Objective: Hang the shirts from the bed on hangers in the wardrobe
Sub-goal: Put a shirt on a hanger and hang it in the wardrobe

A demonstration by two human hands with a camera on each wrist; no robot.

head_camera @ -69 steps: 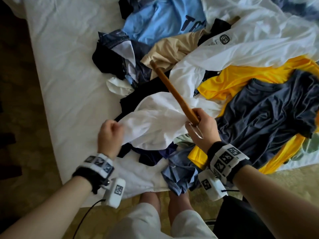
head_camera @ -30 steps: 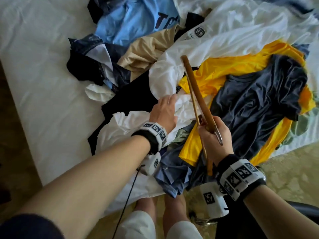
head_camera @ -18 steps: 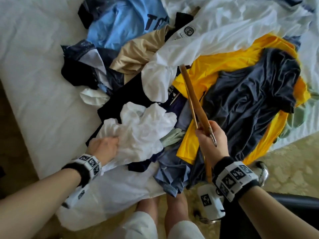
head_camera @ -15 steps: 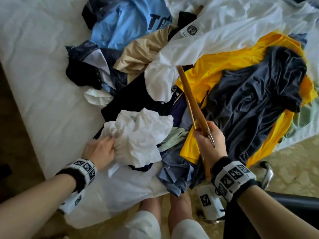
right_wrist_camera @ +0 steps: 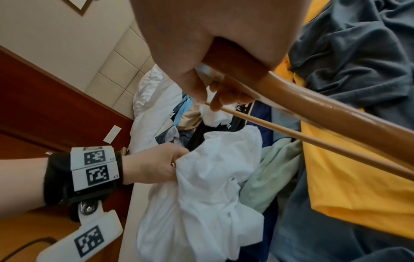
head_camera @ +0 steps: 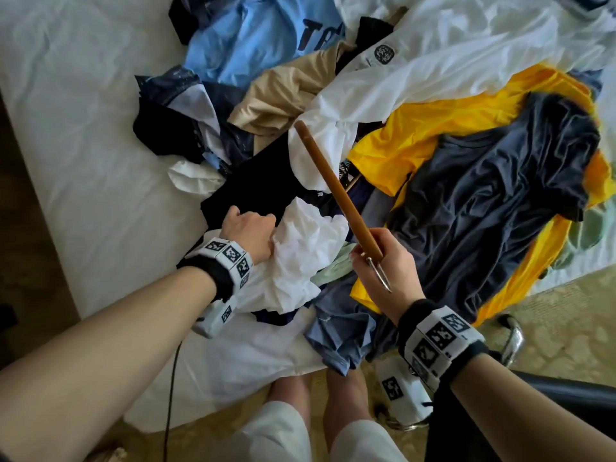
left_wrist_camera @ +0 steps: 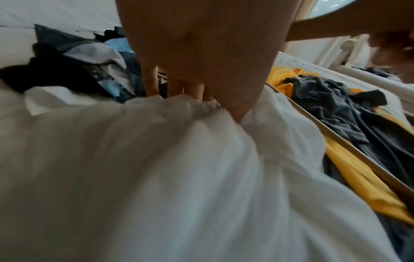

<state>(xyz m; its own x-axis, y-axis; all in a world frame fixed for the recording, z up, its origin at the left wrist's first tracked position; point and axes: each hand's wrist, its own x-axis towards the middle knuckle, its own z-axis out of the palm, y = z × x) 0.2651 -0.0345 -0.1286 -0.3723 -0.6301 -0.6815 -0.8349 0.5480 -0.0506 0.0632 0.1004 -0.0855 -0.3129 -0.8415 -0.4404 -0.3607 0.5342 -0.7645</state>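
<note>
L hand [head_camera: 248, 230] bunches white shirt [head_camera: 306, 255] at bed's [head_camera: 83, 145] near edge, fingers curled into cloth. R hand [head_camera: 383, 265] grips wood hanger [head_camera: 336, 191] w/ fingers wrapped, over clothes pile.

I see bed sheet [head_camera: 83, 145] plain white. Crumpled shirt [head_camera: 300, 251] white, no print. Hanger [head_camera: 336, 191] warm brown wood, hook [head_camera: 380, 278] silver metal. Yellow shirt [head_camera: 416, 141] bright, plain; on it dark grey shirt [head_camera: 493, 201], plain. Light blue shirt [head_camera: 253, 38] with dark lettering. Beige shirt [head_camera: 283, 91] plain. Long white shirt [head_camera: 450, 61] with small round black emblem. Wrist bands [head_camera: 436, 338] black, white tiles with black square codes.
</note>
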